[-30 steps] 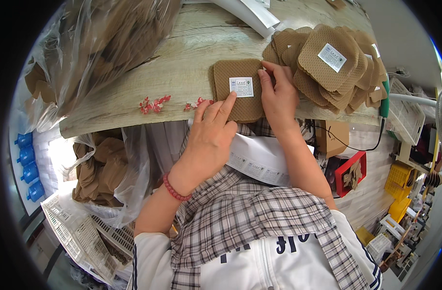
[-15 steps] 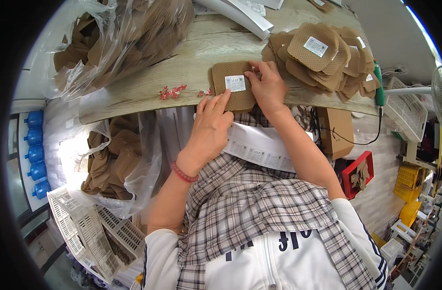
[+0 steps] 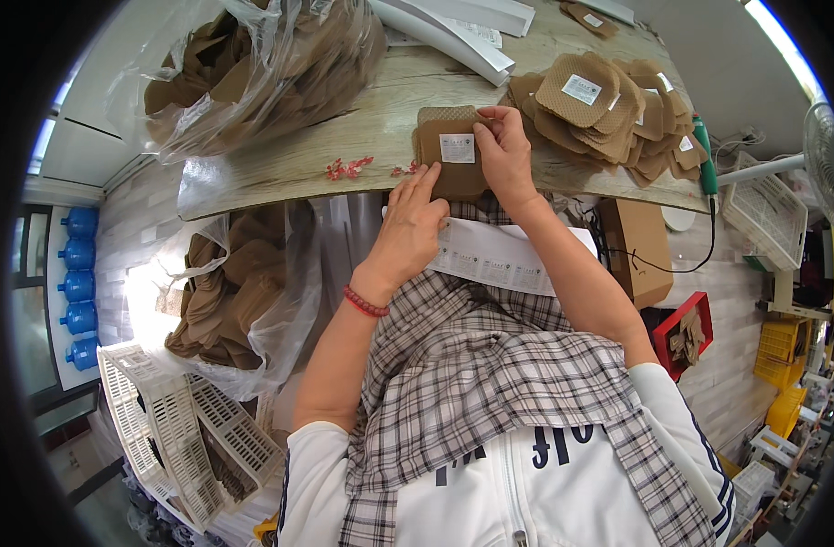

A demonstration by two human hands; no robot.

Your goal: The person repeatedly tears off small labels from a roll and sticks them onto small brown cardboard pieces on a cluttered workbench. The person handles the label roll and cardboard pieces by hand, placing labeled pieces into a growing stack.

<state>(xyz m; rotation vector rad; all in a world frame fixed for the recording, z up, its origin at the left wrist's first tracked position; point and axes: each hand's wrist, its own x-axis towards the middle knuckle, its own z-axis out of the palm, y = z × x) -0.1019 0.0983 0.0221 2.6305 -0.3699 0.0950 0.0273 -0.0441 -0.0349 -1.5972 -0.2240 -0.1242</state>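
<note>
A brown, rounded-square pad (image 3: pixel 450 178) with a white printed label (image 3: pixel 457 149) lies at the table's front edge. A textured brown pad (image 3: pixel 447 114) shows beneath it, along its far edge. My right hand (image 3: pixel 506 159) pinches the upper right edge of the labelled pad between thumb and fingers. My left hand (image 3: pixel 406 223) has its fingers stretched out, fingertips at the pad's left side near the label. Across my lap, below the hands, lies a white strip of printed labels (image 3: pixel 499 251).
A heap of labelled brown pads (image 3: pixel 608 109) sits to the right, beside a green-handled tool (image 3: pixel 706 155). Clear plastic bags of brown pieces stand on the table (image 3: pixel 280 82) and below it (image 3: pixel 230 292). White rolled sheets (image 3: pixel 444 41) lie at the back.
The whole view has shifted slightly. The labelled pad's face now looks smoother, and the textured pad beneath shows past its far edge. My right hand stays at its right edge.
</note>
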